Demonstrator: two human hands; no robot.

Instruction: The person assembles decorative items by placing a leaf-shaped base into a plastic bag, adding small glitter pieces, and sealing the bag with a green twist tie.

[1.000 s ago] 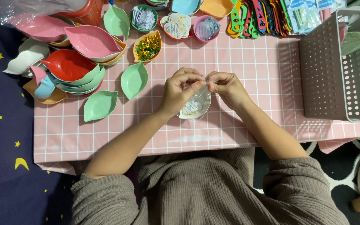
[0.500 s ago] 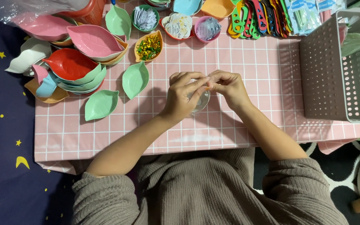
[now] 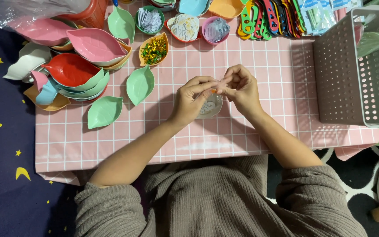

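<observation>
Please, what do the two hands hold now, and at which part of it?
Both the left hand and the right hand pinch one tiny orange thing between their fingertips, above a small clear dish. Which part is pinched cannot be told.

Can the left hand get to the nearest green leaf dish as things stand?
Probably yes. The green leaf dish lies open on the pink cloth just left of the left hand, with bare cloth between. But both hands are pinching a small item, so the left must let go first.
</observation>
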